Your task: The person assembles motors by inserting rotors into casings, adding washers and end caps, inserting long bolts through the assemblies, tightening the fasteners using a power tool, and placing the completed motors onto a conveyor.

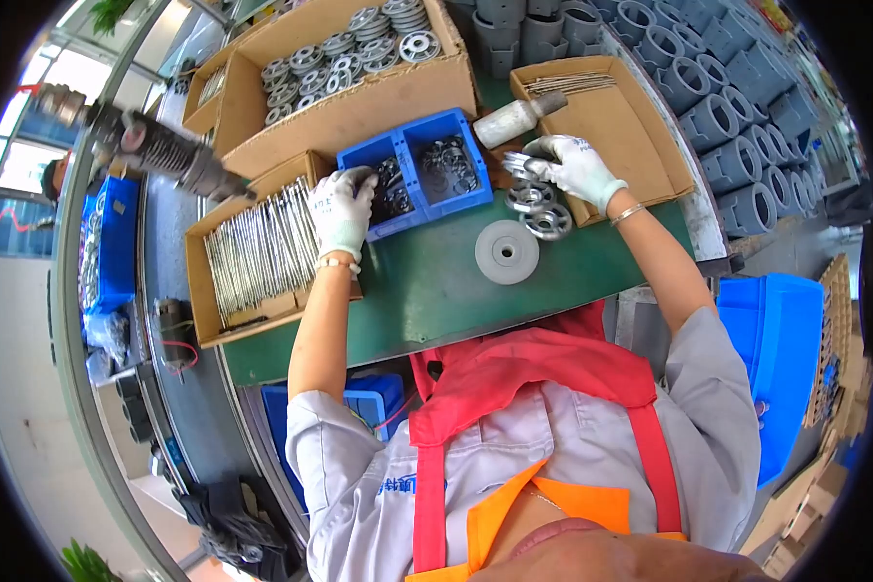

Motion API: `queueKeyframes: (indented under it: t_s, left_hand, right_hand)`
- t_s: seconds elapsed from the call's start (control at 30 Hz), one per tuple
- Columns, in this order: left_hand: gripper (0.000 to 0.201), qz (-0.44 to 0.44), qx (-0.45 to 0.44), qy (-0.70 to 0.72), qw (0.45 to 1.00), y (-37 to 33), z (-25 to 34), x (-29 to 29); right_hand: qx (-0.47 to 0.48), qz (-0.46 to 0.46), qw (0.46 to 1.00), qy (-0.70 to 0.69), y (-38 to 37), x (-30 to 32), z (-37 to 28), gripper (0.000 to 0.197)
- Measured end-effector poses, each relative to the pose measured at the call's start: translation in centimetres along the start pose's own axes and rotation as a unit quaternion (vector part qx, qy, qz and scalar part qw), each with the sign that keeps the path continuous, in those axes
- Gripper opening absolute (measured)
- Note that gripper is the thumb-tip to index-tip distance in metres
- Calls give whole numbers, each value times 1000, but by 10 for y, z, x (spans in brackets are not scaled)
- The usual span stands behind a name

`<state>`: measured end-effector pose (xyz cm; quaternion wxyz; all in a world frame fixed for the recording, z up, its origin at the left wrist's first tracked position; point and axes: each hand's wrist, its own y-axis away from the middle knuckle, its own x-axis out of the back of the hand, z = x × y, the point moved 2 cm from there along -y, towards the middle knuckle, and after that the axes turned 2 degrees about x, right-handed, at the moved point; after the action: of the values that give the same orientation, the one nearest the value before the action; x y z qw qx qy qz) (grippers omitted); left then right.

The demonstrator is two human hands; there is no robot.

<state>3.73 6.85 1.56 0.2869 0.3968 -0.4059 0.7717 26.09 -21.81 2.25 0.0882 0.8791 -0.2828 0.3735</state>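
My left hand (340, 211), in a white glove with dark fingertips, is at the left rim of a blue two-part bin (382, 231). Its fingers are curled closed; whatever they may hold is hidden. Small black rings (446, 167) lie in the bin. My right hand (578, 169), gloved too, grips a silver spoked metal wheel (520, 166) on the right of the table. Just below it, two similar wheels (545, 210) overlap on the green tabletop (412, 291). Beside them a grey round disc (506, 252) with a centre hole lies flat.
A carton of long metal rods (262, 250) stands at left, with a larger carton of stacked wheels (354, 56) behind. Near my right hand are a white bottle (507, 123) and a shallow carton (640, 145). A power driver (155, 145) hangs upper left; grey cylindrical housings (732, 121) crowd the right.
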Motion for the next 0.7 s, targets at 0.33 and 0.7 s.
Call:
queueKeyframes:
  t_s: [0.33,0.7]
  left_hand:
    - [27,3,122,120,985,6,-2,-11]
    - [20,57,126,335,932,40,33,4]
  right_hand:
    - [-44,50,984,-165,-5,0,40,21]
    - [285,12,926,248,126,-61,-53,24]
